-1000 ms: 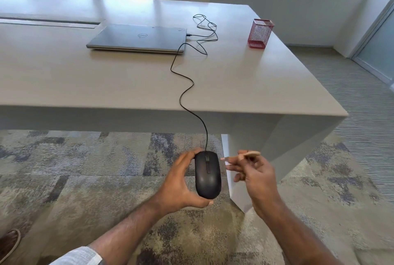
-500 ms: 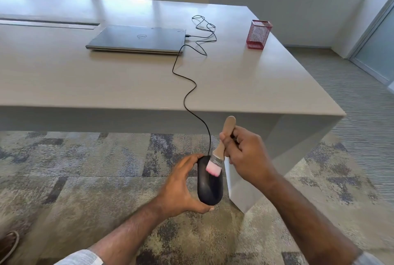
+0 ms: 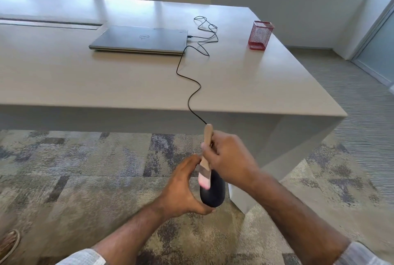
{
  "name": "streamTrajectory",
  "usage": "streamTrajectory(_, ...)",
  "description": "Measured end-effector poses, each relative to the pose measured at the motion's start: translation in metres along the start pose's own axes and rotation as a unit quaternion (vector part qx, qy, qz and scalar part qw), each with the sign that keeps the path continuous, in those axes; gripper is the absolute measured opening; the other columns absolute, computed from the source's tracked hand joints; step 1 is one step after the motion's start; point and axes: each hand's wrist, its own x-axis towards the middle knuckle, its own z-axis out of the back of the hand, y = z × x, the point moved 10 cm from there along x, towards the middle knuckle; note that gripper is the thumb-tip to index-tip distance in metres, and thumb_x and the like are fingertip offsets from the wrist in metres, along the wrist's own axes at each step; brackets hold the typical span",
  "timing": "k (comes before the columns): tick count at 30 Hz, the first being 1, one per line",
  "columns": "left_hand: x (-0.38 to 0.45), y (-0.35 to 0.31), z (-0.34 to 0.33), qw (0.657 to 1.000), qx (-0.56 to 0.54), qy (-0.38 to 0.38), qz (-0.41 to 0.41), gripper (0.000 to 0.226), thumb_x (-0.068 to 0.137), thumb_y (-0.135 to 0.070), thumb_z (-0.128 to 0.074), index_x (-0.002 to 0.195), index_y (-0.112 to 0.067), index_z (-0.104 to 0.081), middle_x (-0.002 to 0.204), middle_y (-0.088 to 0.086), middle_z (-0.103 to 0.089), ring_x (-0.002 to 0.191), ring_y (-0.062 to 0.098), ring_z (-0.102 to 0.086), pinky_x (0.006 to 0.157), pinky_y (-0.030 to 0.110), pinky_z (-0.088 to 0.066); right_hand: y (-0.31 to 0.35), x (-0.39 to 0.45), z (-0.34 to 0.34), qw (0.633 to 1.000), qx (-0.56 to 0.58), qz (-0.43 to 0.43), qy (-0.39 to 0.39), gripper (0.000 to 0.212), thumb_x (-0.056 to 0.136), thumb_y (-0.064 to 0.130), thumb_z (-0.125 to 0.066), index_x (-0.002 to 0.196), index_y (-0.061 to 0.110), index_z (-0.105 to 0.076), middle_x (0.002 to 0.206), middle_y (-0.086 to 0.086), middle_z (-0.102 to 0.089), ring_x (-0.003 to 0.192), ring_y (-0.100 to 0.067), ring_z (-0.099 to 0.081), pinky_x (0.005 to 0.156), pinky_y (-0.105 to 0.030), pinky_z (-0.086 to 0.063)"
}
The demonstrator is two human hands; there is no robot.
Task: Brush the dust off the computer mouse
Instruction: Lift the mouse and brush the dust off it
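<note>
A black wired computer mouse [image 3: 213, 192] is held in the air in front of the table edge, gripped from the left side by my left hand [image 3: 181, 190]. My right hand [image 3: 230, 162] grips the wooden handle of a small brush [image 3: 206, 153] with pink bristles. The bristles lie on the upper left part of the mouse. The mouse's front end is hidden behind the brush and my right hand. Its black cable [image 3: 189, 91] runs up over the table edge to a closed grey laptop [image 3: 140, 39].
The big beige table [image 3: 64, 81] also carries a red mesh pen holder [image 3: 259, 35] at the far right. Chairs stand behind it under a window. Patterned carpet [image 3: 74, 168] lies below my hands, and a shoe [image 3: 8, 243] shows at the lower left.
My right hand turned the brush from sideways to upright, brought it onto the mouse and moved the bristles down along its top. My left hand kept holding the mouse.
</note>
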Motion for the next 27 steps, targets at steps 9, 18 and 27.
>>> streamTrajectory(9, 0.0, -0.006, 0.001, 1.0, -0.005, -0.005, -0.005, 0.119, 0.041, -0.041, -0.095, 0.145, -0.043, -0.037, 0.144, -0.024, -0.041, 0.139, 0.005, -0.04, 0.116, 0.034, -0.039, 0.034, -0.006, 0.005, 0.981, -0.124, 0.148, -0.023, 0.023, 0.103, 0.03, -0.05, 0.103, 0.013, -0.065, 0.082, 0.002, -0.07, 0.075, -0.02, -0.065, 0.072, -0.041, -0.053)
streamTrajectory(18, 0.003, 0.01, 0.006, 0.999, -0.034, -0.015, 0.021, 0.126, 0.037, -0.05, -0.096, 0.147, -0.041, -0.036, 0.147, -0.02, -0.042, 0.138, 0.006, -0.043, 0.117, 0.041, -0.04, -0.015, -0.004, -0.003, 0.964, 0.227, -0.022, 0.134, 0.018, 0.097, 0.015, -0.064, 0.088, 0.0, -0.065, 0.068, -0.019, -0.068, 0.058, -0.031, -0.059, 0.054, -0.039, -0.048)
streamTrajectory(27, 0.007, 0.013, 0.016, 0.999, -0.046, -0.02, 0.008, 0.116, 0.039, -0.05, -0.098, 0.134, -0.067, -0.033, 0.145, -0.035, -0.035, 0.141, -0.007, -0.034, 0.117, 0.022, -0.028, -0.067, -0.01, 0.056, 0.928, 0.353, -0.005, -0.122, 0.007, 0.092, 0.007, -0.063, 0.09, 0.006, -0.07, 0.061, -0.004, -0.069, 0.05, -0.011, -0.059, 0.045, -0.017, -0.046)
